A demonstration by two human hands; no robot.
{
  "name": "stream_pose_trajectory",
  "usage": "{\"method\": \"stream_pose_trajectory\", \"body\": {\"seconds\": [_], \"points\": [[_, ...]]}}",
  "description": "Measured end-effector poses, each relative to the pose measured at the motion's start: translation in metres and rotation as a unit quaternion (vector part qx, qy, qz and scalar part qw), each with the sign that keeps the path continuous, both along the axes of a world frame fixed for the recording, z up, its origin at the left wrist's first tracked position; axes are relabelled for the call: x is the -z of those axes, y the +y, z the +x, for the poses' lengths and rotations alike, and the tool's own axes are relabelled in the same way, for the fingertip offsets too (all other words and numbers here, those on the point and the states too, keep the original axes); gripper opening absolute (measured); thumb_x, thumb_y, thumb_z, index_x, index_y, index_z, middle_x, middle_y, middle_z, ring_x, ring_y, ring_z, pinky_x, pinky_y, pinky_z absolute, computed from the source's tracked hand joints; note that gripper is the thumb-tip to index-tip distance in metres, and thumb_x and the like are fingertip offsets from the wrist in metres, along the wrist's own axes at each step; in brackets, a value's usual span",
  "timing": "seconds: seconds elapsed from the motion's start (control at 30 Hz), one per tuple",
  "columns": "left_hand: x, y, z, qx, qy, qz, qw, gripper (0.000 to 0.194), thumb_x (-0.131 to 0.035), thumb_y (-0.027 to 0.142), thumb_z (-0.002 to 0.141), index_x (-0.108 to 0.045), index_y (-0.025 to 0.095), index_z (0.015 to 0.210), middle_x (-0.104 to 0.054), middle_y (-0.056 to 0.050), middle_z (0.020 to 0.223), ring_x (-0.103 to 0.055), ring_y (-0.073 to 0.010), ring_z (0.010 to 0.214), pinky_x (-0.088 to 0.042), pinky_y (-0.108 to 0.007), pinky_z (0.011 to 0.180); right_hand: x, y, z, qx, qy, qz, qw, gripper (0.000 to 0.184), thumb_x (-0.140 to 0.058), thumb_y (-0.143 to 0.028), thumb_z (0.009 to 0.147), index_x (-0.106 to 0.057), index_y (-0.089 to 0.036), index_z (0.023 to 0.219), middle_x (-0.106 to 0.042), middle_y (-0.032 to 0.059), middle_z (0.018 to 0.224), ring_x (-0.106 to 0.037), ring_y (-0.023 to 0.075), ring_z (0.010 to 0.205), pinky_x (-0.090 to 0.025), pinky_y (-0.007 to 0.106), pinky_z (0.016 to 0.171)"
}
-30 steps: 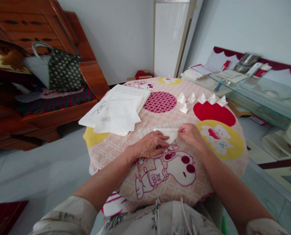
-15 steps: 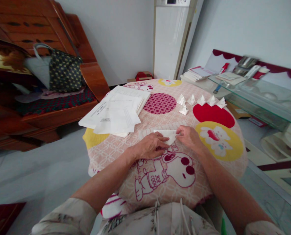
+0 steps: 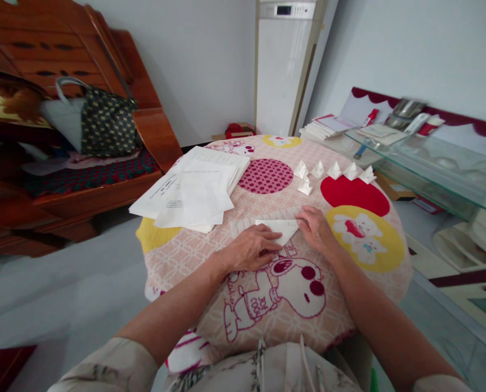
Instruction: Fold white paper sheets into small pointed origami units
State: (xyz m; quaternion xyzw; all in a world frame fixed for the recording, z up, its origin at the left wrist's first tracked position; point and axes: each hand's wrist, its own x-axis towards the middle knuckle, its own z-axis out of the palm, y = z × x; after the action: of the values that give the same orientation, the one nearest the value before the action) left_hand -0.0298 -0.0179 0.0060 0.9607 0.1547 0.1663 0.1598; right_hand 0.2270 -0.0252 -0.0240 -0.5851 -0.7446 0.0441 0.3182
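A small sheet of white paper (image 3: 286,227), folded to a triangle with its long edge away from me, lies on the table in front of me. My left hand (image 3: 253,247) holds down its left part, fingers bent over it and pressing it to the cloth. At the right corner, my right hand (image 3: 316,228) pinches the paper between thumb and fingers. The left tip of the triangle is partly covered by my left hand. Farther off stand several small folded white paper pieces (image 3: 334,170), mostly in a row, with one piece (image 3: 305,187) nearer to me.
A stack of printed sheets (image 3: 194,188) lies at the left of the cloth-covered round table (image 3: 210,275). On the right, a glass shelf (image 3: 439,163) holds metal bowls and papers. A wooden bench (image 3: 153,130) with a bag (image 3: 108,122) stands at the left.
My right hand has shifted slightly along the paper's right corner, still pinching it. The left hand stays pressed on the paper. The view has tilted up a little.
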Motion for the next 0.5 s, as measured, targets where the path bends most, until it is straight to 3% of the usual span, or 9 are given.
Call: {"method": "stream_pose_trajectory", "body": {"seconds": [0.5], "points": [[0.0019,0.0007,0.0007,0.002,-0.005,0.008,1.0,0.027,-0.058,0.027,0.093,-0.074,0.021,0.113,-0.067,-0.01,0.13,-0.061,-0.0257,0.108,-0.048,-0.041,0.097,0.003,0.004,-0.0037,-0.002,0.018,0.017,1.0,0.009,-0.062,-0.014,0.078,-0.069,-0.019,0.08,-0.069,0.0155,0.112,-0.061,0.0304,0.107,-0.048,0.048,0.098]]}}
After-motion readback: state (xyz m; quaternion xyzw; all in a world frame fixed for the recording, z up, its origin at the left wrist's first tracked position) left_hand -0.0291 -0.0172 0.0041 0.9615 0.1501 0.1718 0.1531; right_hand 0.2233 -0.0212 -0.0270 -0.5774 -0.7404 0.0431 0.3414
